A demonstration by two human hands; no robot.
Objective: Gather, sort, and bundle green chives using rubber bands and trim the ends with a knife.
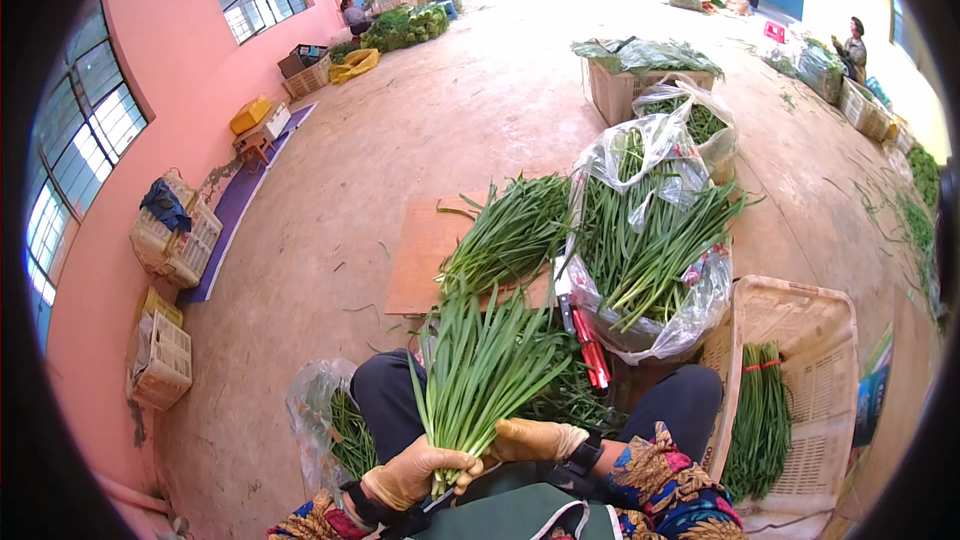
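My left hand (421, 471), in a pale glove, grips a bunch of long green leafy stalks (487, 375), likely garlic chives, by their pale lower ends. The leaves fan out away from me. My right hand (536, 439), gloved too, is at the right side of the stalk ends with its thumb extended; its fingers are partly hidden. Beyond the bunch, a loose pile of the same greens (514, 229) rests on a brown board (420, 255). To its right stands an open clear plastic bag (660, 330) full of greens. A black-handled knife (566, 311) lies beside a red object (591, 352).
A plastic crate (814, 390) at my right holds tied bundles of greens (757, 427). Another bag of greens (322, 420) sits by my left knee. Ahead is a covered crate (615, 90). Crates (176, 236) line the pink wall. Several people sit farther off.
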